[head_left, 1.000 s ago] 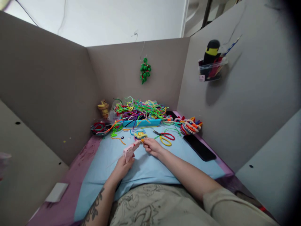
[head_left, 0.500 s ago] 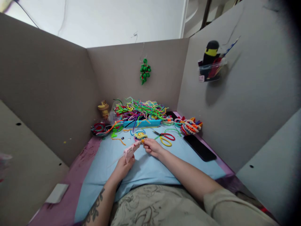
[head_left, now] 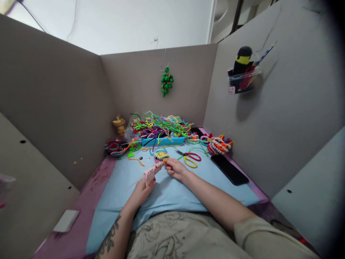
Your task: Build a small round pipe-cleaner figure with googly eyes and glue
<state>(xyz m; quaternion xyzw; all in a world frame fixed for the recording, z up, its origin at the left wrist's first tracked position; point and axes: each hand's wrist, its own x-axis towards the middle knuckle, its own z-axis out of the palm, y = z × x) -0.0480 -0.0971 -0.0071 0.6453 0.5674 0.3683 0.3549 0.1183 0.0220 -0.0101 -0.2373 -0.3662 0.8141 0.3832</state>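
My left hand [head_left: 144,189] is wrapped round the handle of a pink hot glue gun [head_left: 151,173], its nozzle pointing up and to the right. A pale glue stick [head_left: 132,185] sticks out of the gun's back end. My right hand [head_left: 175,168] is closed, pinching a small orange piece [head_left: 165,160] close to the nozzle; whether the two touch I cannot tell. Just behind my fingertips lies a yellow coiled pipe-cleaner piece [head_left: 161,155] on the blue cloth [head_left: 113,201]. Scissors [head_left: 188,158] with one red and one yellow handle lie open to the right.
At the back stands a blue tray [head_left: 161,142] heaped with colourful pipe cleaners [head_left: 161,126]. A black phone [head_left: 229,169] and a colourful braided bundle [head_left: 219,144] lie on the right. A dark bowl [head_left: 115,148] sits back left. Grey panels [head_left: 151,79] enclose three sides.
The glue gun and my left hand have shifted slightly to the right and up. My right hand stays nearly still with the orange piece. The view has drifted a touch.
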